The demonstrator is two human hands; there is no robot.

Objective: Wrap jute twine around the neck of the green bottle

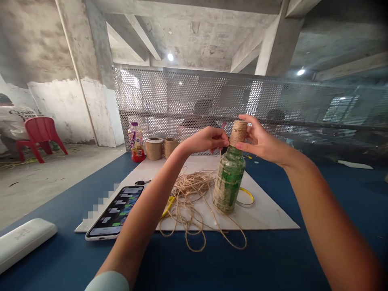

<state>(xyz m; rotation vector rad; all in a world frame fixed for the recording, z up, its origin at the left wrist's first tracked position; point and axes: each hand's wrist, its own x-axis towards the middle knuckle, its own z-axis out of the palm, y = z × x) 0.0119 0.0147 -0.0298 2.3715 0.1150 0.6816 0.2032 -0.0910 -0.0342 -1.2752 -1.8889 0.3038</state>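
A perforated metal screen point(188, 97) spans the background behind the green bottle, which serves as the reference for every place here. A blue table point(57, 210) extends all around the bottle, and far to its left a person point(13, 121) in a printed top sits beside a red chair point(42, 131). A white board point(269, 216) lies under the bottle.

The green bottle point(228, 182) itself stands on that board, leaning slightly to the right, with patchy beige material over its lower glass. The right hand point(262, 141) curls around its neck from the right, thumb in front and fingers partly hidden behind, holding it. The left hand point(209, 139) is at the left of the neck, thumb and fingertips drawn together in a pinch; I cannot tell whether a strand is between them.

Loose twine point(194, 182) sprawls just left of the bottle, some loops trailing in front. Well to the left lie a white case point(28, 242) and a lit phone point(115, 210). Behind and left stand a drink bottle point(136, 145) and two twine spools point(154, 149). A twine winding point(239, 133) wraps the bottle's neck. A yellow ring point(250, 194) lies just to its right; a yellow handle point(168, 207) shows to its left, partly under the twine.
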